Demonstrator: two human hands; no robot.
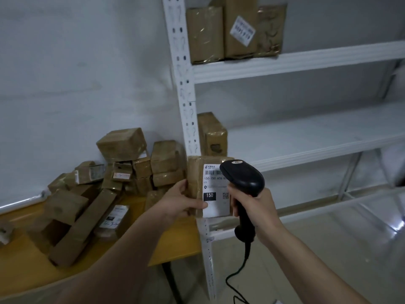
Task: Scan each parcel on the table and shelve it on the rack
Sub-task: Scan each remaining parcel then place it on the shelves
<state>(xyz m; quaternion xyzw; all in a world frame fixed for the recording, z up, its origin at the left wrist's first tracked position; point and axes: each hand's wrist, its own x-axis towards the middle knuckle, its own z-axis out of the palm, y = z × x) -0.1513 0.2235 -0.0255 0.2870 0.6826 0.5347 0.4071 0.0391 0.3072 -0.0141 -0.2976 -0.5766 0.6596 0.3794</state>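
one small parcel is up by the rack. left hand grips its side; right hand grips the scanner. it looks light and stiff, best held by the edges.

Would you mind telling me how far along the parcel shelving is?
Early on. Four parcels stand on the rack: three on the top shelf, one below. The left hand holds a labelled parcel while the right hand aims the scanner at it. A large pile waits on the table.
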